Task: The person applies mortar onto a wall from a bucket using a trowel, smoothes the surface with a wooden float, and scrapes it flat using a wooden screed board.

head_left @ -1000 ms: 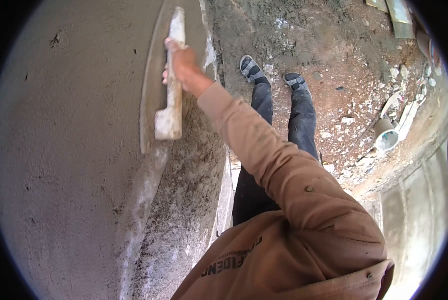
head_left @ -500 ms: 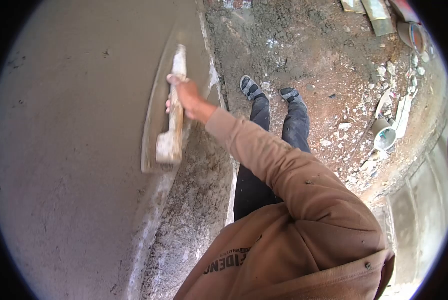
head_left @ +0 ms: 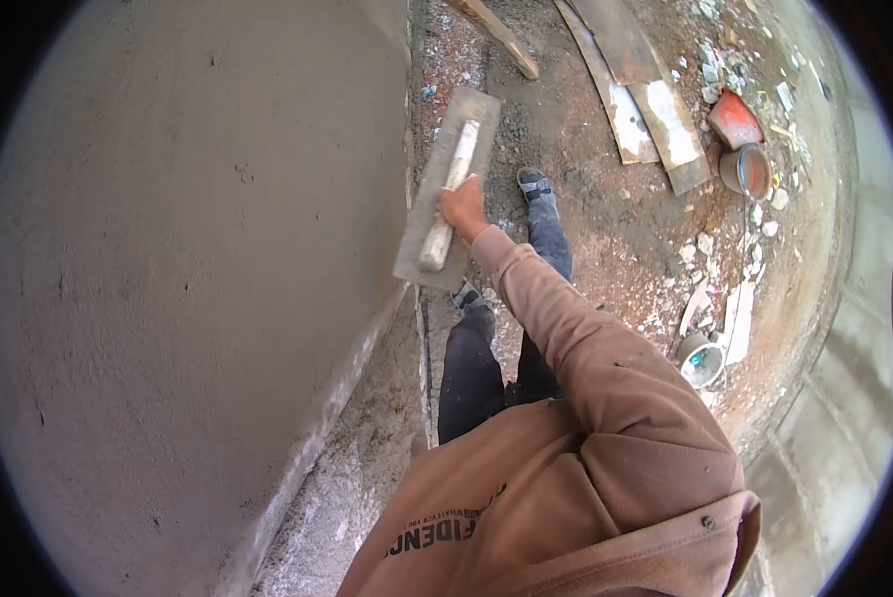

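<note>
My right hand (head_left: 463, 206) is closed round the pale wooden handle of a plastering trowel (head_left: 437, 174). The trowel's long rectangular blade is smeared with grey. It is held tilted at the right edge of a smooth, wet-looking grey plaster surface (head_left: 218, 249), above the ground near my feet. Whether the blade touches the plaster edge, I cannot tell. A few small pits and marks show in the plaster. My left hand is out of the picture.
A wooden piece (head_left: 501, 42) lies on the ground ahead. Flat boards (head_left: 666, 119) are on the right, beside a red container (head_left: 735, 117) and a bucket (head_left: 745, 171). Another bucket (head_left: 702, 360) stands nearer, among scattered rubble. A rough ledge (head_left: 357, 448) runs below the plaster.
My right hand has moved the trowel from against the plaster to the right, over the ground beside its edge. The view has shifted, showing more boards, and my feet have changed position.
</note>
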Available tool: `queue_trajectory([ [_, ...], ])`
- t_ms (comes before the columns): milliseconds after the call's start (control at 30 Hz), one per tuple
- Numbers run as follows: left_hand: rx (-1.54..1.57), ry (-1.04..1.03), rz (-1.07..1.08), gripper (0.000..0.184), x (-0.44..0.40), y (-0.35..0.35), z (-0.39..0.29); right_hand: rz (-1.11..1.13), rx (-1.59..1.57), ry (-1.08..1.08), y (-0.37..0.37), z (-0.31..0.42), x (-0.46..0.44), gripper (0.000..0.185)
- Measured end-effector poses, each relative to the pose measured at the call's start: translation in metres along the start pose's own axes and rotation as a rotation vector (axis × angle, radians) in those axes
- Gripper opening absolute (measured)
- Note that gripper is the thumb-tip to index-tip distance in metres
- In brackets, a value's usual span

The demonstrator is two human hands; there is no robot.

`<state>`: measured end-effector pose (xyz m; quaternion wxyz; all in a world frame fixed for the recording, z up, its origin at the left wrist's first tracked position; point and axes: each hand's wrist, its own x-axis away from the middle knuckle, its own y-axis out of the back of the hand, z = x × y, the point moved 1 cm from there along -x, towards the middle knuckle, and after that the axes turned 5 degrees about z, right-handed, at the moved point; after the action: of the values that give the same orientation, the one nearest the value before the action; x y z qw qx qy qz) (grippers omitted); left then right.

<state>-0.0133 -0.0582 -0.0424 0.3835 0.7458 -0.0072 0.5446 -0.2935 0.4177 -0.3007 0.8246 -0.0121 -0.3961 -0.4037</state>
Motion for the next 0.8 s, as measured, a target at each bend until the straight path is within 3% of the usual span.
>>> queue_trajectory([
  [33, 0.020, 0.016, -0.015, 0.034, 0.003, -0.016, -0.012, -0.053, 0.186, 0.011, 0.014, -0.009, -0.022, 0.058],
  [100, 0.069, 0.044, -0.049, 0.033, 0.005, -0.052, -0.043, -0.033, 0.266, -0.190, 0.027, -0.029, -0.087, 0.062],
  [200, 0.108, 0.117, -0.094, 0.033, 0.019, -0.103, -0.076, 0.159, 0.187, -0.275, 0.013, -0.092, -0.217, 0.066],
  [267, 0.134, 0.184, -0.110, 0.033, 0.037, -0.134, -0.093, 0.358, -0.398, -0.381, 0.003, -0.076, -0.267, 0.060],
  [300, 0.144, 0.214, -0.116, 0.033, 0.045, -0.147, -0.098, 0.390, -0.506, -0.425, 0.000, -0.053, -0.281, 0.054],
  [400, 0.163, 0.275, -0.125, 0.033, 0.061, -0.176, -0.113, 0.471, -0.817, -0.549, -0.006, 0.034, -0.306, 0.042],
  [500, 0.185, 0.312, -0.121, 0.033, 0.070, -0.194, -0.124, 0.537, -0.957, -0.537, -0.034, 0.067, -0.346, 0.040],
  [700, 0.208, 0.302, -0.073, 0.033, 0.079, -0.210, -0.136, 0.546, -0.937, -0.412, -0.051, 0.117, -0.361, 0.038],
  [800, 0.217, 0.248, -0.008, 0.033, 0.077, -0.218, -0.139, 0.707, -0.865, -0.419, -0.017, 0.107, -0.330, 0.035],
])
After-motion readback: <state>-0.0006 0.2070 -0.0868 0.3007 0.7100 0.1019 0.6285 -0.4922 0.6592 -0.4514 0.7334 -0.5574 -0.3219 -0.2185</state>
